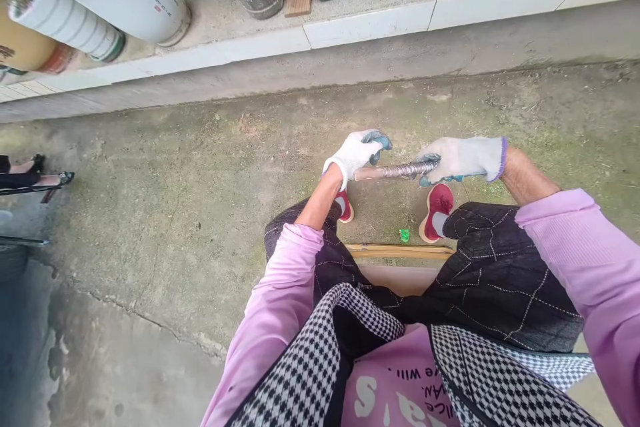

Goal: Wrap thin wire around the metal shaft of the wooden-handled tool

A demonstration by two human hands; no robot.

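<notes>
My right hand [463, 157], in a white work glove with a blue-grey palm and purple cuff, is closed round a short rod. The rod [395, 171] lies about level; its left end is smooth and pale brown, and the part near my right hand is wrapped in something silvery and ridged. My left hand [361, 150], gloved alike, hovers just above the rod's left end. Its fingers are bent, with a gap between thumb and fingertips, and nothing shows in them.
Below my hands are my red shoes [440, 203], a green scrap [405, 235] and a yellowish wooden strip [400, 251] between my legs. Potted plants, including a large white pot [145, 3], line the tiled ledge [370, 28] ahead. Another person's foot [50, 180] shows at far left.
</notes>
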